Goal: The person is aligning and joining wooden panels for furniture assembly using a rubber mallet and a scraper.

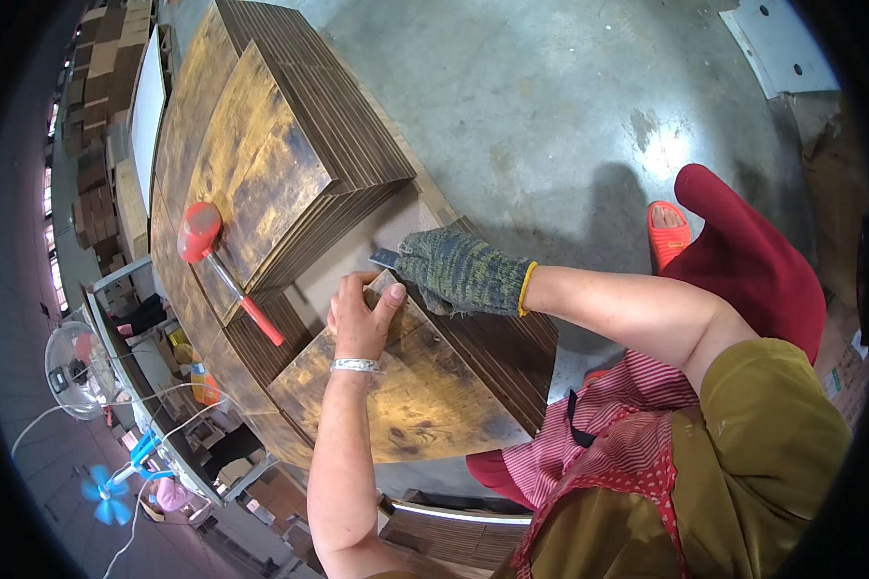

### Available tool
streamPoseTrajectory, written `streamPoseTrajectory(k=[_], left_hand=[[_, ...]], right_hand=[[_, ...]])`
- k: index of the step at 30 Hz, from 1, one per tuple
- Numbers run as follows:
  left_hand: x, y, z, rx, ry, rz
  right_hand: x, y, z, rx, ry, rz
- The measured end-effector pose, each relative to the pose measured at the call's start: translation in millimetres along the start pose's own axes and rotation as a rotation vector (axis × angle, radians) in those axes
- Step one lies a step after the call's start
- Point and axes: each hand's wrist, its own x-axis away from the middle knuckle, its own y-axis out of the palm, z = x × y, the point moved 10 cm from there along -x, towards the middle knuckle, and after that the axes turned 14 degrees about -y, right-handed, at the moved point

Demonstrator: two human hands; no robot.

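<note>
My bare left hand (359,314), a pale band at its wrist, is closed on the corner of the top board (425,386) of a near stack. The thumb lies along the corner and the fingers reach over the edge. My right hand (463,272), in a grey-green knitted glove with a yellow cuff, is closed round a flat dark tool (384,259). Only a short end of this tool shows, beside the board's corner; its kind cannot be made out. The boards have a brown and yellow wood-grain face and dark edges.
A taller stack of the same boards (261,145) stands beyond a gap. On the boards at left lies a red-headed mallet (200,232) with a red grip. A blue fan (106,494), a white round fan (77,370) and loose cables are at lower left. Grey concrete floor (531,106) lies beyond.
</note>
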Motion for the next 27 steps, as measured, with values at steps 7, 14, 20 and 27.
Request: streamPoseTrajectory(k=[7,14,20,27], left_hand=[[-1,3,-5,0.057,-0.060,-0.056],[1,-3,8,0.080,0.034,-0.042],[19,-19,66,-0.014,0.044,0.022],[55,16,129,-0.610,0.721,0.197]], right_hand=[[7,15,22,-0.286,0.248,-0.181],[-23,-51,3,0.434,-0.141,0.053],[-21,-107,-18,0.442,-0.233,-0.151],[26,-93,11,0.334,-0.086,-0.367]])
